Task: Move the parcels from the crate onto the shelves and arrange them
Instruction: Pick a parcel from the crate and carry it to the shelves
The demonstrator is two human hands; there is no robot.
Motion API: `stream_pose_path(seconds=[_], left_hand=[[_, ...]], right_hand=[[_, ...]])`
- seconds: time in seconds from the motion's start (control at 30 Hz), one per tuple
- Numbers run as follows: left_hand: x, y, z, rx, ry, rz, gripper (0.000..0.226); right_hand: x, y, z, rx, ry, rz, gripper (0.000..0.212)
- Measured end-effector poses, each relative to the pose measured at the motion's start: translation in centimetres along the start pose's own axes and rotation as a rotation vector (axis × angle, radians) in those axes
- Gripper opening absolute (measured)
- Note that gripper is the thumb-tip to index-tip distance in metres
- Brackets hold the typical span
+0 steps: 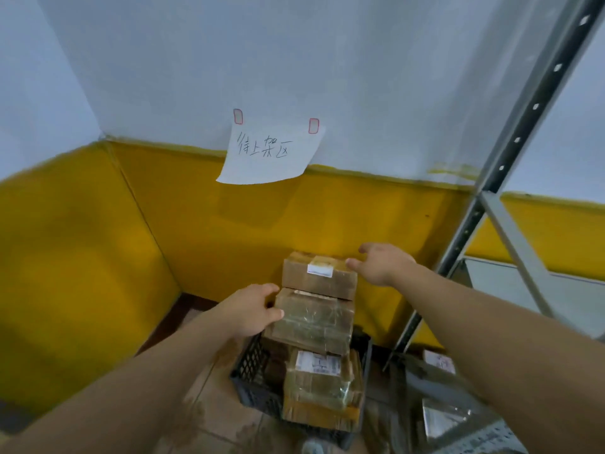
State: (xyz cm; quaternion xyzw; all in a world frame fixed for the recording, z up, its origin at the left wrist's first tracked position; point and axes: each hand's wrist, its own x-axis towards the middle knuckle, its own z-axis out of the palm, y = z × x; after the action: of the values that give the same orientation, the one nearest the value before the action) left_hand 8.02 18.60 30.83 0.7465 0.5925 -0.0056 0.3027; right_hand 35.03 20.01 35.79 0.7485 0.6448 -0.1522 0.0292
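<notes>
A black plastic crate (pixel 252 365) stands on the floor in the corner, stacked with brown cardboard parcels. The top parcel (pixel 319 278) carries a white label. Under it lies a tape-wrapped parcel (pixel 311 321), and a lower labelled parcel (pixel 319 385) sits at the crate's front. My left hand (pixel 248 311) rests against the left end of the tape-wrapped parcel, fingers curled on its edge. My right hand (pixel 383 262) hovers with fingers spread at the top parcel's right end, a fingertip near its corner.
A grey metal shelf upright (pixel 510 149) rises on the right, with a shelf board (pixel 510 290) behind it. A small labelled parcel (pixel 438 360) and a shiny packet (pixel 445 417) lie on the low shelf. A handwritten paper sign (pixel 271 152) is taped on the yellow-and-white wall.
</notes>
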Motion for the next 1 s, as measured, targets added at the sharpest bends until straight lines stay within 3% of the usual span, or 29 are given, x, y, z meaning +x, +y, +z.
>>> stream_pose_path(seconds=[0.13,0.33,0.53,0.8,1.0], left_hand=[[8.0,-0.5,0.8,-0.017,-0.049,-0.011,0.057],[18.3,-1.4,1.6,-0.119,-0.150,-0.099,0.066],[26.5,-1.6,2.9,-0.195,-0.099,-0.181,0.075],[29.5,-2.9,5.8,-0.488,-0.107,-0.280,0.068],[27.7,-3.1,5.6,-0.699,0.118,-0.342,0.078]], right_hand=[[8.2,1.3,2.0,0.072,-0.084,0.037,0.065],[16.5,3.2,6.7,0.171,-0.219,0.096,0.058],[21.4,4.7,10.9,0.333,-0.275,0.169,0.054],[23.3,4.8,14.6,0.667,-0.240,0.367,0.068],[21.2,4.9,14.9,0.927,-0.062,0.464,0.073]])
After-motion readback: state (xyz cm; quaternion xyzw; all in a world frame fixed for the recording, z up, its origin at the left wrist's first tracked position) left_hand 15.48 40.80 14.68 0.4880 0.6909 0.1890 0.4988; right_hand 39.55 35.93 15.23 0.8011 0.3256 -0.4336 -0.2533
